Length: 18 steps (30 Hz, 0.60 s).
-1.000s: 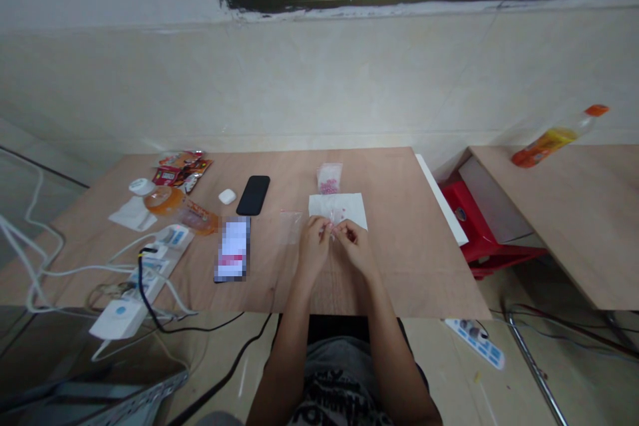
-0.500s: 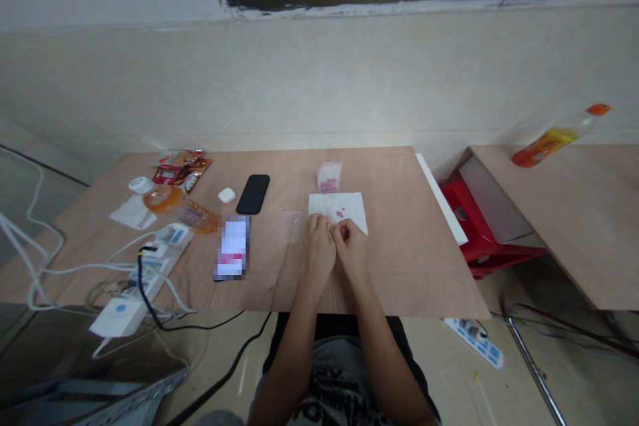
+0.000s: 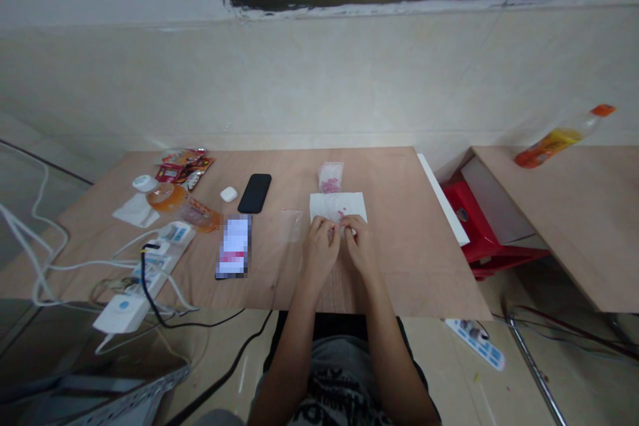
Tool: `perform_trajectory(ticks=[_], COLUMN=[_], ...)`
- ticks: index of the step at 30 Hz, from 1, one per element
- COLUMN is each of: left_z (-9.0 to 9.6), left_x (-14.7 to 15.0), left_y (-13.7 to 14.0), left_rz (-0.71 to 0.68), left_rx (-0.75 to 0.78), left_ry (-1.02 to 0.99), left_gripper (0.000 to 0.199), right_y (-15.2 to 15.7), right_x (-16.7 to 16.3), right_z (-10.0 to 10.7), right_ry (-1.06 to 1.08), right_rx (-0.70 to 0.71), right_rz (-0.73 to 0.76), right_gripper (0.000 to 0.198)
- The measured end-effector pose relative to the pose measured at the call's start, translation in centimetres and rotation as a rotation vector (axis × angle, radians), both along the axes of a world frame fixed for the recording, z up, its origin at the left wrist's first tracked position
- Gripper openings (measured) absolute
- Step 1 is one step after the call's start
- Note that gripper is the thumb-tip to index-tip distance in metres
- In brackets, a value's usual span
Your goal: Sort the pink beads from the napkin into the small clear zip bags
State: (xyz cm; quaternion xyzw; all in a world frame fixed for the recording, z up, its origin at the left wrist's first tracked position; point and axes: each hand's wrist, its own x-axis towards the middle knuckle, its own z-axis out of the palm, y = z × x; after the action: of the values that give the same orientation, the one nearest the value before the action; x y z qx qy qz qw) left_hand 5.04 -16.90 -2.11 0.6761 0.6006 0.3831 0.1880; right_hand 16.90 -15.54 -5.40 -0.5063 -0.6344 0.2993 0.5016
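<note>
Both hands meet at the middle of the wooden table, over the near edge of a white paper sheet; the left hand lies palm down with its fingers curled and their tips drawn together, and the right hand sits just beside it, fingers likewise bent inward, the fingertips of the two nearly touching; something very small seems pinched between them, but it is too tiny to make out, and I cannot tell what either hand actually has hold of; a few pink beads lie scattered on the sheet just beyond the fingertips; a small clear bag of pink beads rests on the table just past the sheet's far edge; an empty clear bag lies flat just left of the left hand; further left a phone with a lit screen lies face up, a dark phone and a white earbud case beyond it; snack wrappers and a white power strip with cables crowd the left end.
</note>
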Motion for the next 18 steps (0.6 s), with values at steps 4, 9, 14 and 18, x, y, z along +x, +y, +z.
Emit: perform_trajectory(ticks=[4,9,14,18], left_z=[0.7,1.2,0.7,0.1], left_x=[-0.7,-1.9,-2.6,-2.9], left_y=[0.0,-0.3,-0.3,0.0], left_rz=[-0.03,-0.065,-0.024,0.003], left_rx=[-0.002,-0.039,-0.182,-0.207], left_ry=[-0.079,-0.294,-0.645,-0.747], left_gripper=[0.017,0.011,0.017,0.022], right_y=[0.1,0.6,1.0,0.8], right_x=[0.1,-0.1,-0.5,-0.9], right_z=[0.3,-0.4,-1.2,-1.1], right_ry=[0.116,0.313,0.451,0.519], right_rx=[-0.159,-0.242,-0.268,-0.334], right_rz=[0.068,-0.038,-0.045,-0.042], right_gripper=[0.026,0.034,0.041,0.034])
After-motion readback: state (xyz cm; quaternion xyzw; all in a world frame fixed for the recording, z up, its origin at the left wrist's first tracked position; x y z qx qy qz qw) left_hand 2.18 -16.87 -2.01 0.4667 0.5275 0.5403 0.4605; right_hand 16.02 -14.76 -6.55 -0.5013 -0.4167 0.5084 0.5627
